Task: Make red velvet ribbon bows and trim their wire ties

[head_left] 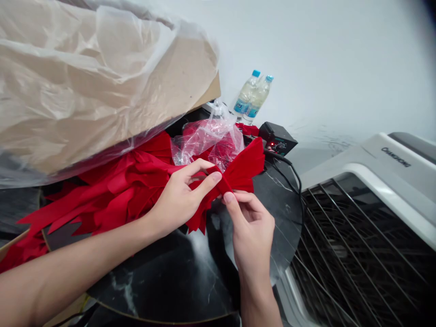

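Note:
A pleated red fabric bow (243,165) is held up over the round black marbled table (160,281). My left hand (185,193) pinches the band at its middle between thumb and forefinger. On the lower end of that band, my right hand (250,222) is closed with thumb and fingertips. The bow's folds fan out to the upper right and below the fingers. Behind my left hand lies a pile of red ribbons and bows (119,186), spreading to the left.
Plastic-covered cardboard (102,81) looms at upper left. Behind the bow are a clear plastic bag (211,136), two water bottles (250,97) and a black control box (277,138) with cables. A grey-white appliance with a grille (368,240) stands right of the table.

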A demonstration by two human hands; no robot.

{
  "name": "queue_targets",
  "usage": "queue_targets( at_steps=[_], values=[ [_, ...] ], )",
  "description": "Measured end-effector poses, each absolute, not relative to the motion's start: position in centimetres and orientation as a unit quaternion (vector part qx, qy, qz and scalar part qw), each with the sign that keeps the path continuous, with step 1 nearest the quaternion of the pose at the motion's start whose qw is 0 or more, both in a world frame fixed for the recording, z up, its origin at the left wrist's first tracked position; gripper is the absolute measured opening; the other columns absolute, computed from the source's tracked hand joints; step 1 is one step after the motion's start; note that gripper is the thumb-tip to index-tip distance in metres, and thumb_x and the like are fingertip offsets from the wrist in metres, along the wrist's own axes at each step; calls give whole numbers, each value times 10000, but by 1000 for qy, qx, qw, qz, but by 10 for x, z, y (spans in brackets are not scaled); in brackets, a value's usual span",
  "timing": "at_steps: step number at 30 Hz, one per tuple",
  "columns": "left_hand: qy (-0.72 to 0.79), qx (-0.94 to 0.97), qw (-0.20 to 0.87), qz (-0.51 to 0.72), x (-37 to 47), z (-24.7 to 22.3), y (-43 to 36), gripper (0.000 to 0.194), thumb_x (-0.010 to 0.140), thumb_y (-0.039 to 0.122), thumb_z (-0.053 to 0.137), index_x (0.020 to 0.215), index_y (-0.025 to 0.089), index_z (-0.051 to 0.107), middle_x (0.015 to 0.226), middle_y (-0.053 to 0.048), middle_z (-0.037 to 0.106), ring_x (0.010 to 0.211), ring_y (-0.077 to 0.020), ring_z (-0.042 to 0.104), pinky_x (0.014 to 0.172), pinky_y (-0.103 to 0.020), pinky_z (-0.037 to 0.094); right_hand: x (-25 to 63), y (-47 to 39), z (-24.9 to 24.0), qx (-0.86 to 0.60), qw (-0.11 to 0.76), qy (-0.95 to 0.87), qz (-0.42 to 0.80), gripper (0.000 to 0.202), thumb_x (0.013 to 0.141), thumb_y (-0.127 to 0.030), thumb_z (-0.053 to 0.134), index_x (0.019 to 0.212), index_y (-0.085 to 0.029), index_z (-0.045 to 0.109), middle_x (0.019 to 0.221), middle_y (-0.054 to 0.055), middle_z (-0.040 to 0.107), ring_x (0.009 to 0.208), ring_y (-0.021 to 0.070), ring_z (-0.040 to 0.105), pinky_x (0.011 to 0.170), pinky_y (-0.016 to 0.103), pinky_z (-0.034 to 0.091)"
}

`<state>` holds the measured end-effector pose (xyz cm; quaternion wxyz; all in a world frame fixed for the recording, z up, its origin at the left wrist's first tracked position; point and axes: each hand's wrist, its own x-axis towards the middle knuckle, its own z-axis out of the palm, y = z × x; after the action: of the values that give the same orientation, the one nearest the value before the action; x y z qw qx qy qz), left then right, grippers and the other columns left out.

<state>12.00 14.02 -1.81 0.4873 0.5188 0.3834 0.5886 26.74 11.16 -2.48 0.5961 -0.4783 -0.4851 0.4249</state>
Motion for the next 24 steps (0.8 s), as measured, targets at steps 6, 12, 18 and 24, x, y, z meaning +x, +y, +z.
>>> queue_targets(
  at_steps=[6, 12, 18, 24],
  values=[
    [392, 534, 460, 592, 120, -17, 138, 95, 906, 261, 777, 934, 205, 706, 850, 27, 739, 805, -128, 719, 777, -202, 583, 270, 110, -33, -486, 615, -441, 437, 219, 803, -359, 880, 835, -172, 770, 762, 20, 754, 695, 125, 681, 674, 234, 563],
    [408, 542, 443, 586, 119, -14, 137, 150, 885, 318, 796, 949, 193, 744, 884, -3, 771, 848, -162, 735, 807, -237, 595, 270, 109, -36, -488, 624, -440, 424, 223, 794, -355, 886, 831, -168, 768, 766, 32, 765, 696, 145, 702, 674, 254, 573],
    [410, 531, 447, 592, 117, -10, 135, 147, 854, 296, 825, 928, 185, 763, 841, 3, 780, 811, -163, 741, 786, -236, 598, 268, 109, -38, -469, 631, -427, 448, 206, 791, -333, 893, 835, -177, 766, 772, 25, 765, 699, 132, 696, 682, 239, 572],
    [411, 520, 451, 598, 115, -7, 134, 130, 826, 254, 851, 898, 184, 769, 792, 16, 776, 763, -143, 734, 742, -206, 589, 268, 108, -37, -476, 625, -423, 452, 264, 764, -369, 905, 805, -164, 745, 743, 33, 744, 670, 133, 662, 656, 250, 559]
  ],
)
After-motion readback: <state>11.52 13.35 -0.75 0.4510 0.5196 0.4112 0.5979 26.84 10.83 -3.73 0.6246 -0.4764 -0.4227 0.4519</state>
